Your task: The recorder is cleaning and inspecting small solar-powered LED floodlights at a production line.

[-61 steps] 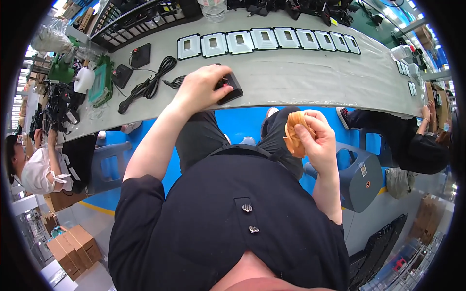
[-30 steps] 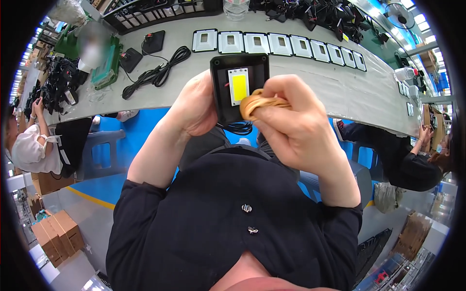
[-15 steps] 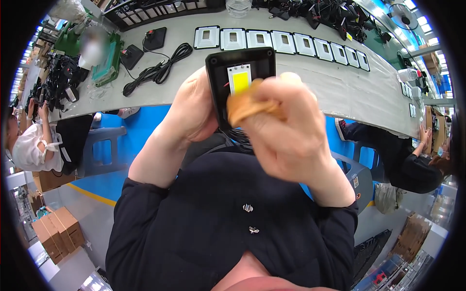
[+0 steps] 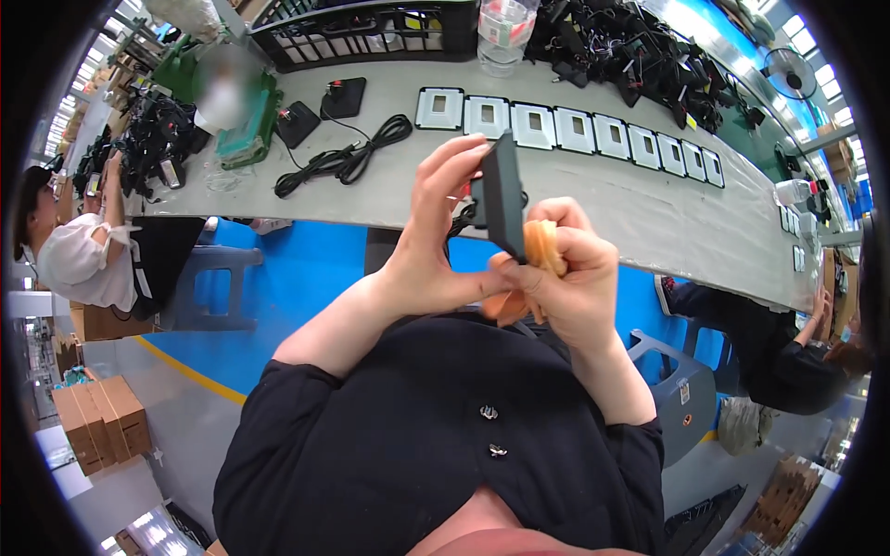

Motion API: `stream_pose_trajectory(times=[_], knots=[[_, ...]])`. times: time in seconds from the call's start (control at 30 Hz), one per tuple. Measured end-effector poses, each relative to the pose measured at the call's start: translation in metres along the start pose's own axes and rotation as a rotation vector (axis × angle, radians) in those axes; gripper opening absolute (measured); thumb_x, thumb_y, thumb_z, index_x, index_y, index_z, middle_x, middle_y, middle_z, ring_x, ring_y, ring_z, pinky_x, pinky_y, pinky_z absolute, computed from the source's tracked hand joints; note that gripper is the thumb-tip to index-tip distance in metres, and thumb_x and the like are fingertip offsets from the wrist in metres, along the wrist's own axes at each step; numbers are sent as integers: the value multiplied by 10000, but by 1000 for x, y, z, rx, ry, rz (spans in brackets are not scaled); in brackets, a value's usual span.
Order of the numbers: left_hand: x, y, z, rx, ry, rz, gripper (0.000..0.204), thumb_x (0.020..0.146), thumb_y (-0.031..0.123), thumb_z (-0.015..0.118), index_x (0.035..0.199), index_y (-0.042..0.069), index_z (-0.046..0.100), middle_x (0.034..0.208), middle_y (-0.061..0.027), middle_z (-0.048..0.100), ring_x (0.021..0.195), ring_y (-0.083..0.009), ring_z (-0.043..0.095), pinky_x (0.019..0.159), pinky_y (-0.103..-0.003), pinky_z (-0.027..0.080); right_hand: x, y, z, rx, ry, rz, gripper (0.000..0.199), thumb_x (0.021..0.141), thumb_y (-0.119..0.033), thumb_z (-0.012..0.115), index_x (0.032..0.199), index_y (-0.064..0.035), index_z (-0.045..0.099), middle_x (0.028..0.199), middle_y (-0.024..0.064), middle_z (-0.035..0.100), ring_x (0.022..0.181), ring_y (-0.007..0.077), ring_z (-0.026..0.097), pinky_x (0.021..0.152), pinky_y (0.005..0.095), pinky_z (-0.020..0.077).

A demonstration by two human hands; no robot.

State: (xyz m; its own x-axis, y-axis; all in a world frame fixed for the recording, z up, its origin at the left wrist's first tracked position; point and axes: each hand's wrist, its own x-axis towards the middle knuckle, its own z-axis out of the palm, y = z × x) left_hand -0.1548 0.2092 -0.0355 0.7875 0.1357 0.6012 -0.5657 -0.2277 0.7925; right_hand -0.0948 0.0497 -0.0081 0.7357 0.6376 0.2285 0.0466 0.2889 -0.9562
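Note:
My left hand [image 4: 428,236] grips a black rectangular lamp housing [image 4: 503,195], its fingers at the upper end and its thumb near the lower end. The housing is tilted up so that its narrow side shows; its inside is turned out of sight. A red bit and dark wire show behind it, by my left fingers. In my closed right hand [image 4: 584,283] is a bunched orange cloth [image 4: 540,246], which lies against the right side of the housing's lower end. Part of the cloth hangs below my thumb.
Several white-framed panels [image 4: 533,125] stand in a row across the grey table [image 4: 640,218]. To the left lie a coiled black cable [image 4: 348,162] and two dark flat units [image 4: 345,97]. Behind are a black crate [image 4: 371,37], a clear bottle [image 4: 502,42] and heaped black parts [image 4: 621,56]. People sit at both sides.
The housing has turned from showing its open face with the yellow panel to edge-on. My right hand has moved with the cloth from over the face to the housing's lower right side.

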Motion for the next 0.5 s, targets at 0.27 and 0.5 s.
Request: stream_pose_trajectory(times=[0.27, 0.5], knots=[[3, -25, -26, -258, -66, -77, 939, 569, 86, 860, 1314, 73, 289, 1250, -161, 454, 1152, -241, 490, 943, -360, 442, 23, 23, 8, 484, -183, 377, 176, 733, -32, 737, 896, 10, 687, 984, 14, 552, 858, 87, 538, 724, 215, 463], [29, -17, -55, -314, 28, -255, 994, 561, 255, 870, 1338, 104, 269, 1276, -193, 449, 1154, -390, 486, 1014, -482, 370, 24, 28, -19, 865, -55, 429, 209, 855, -145, 635, 1007, -1, 623, 911, 69, 646, 846, 122, 622, 732, 240, 498]])
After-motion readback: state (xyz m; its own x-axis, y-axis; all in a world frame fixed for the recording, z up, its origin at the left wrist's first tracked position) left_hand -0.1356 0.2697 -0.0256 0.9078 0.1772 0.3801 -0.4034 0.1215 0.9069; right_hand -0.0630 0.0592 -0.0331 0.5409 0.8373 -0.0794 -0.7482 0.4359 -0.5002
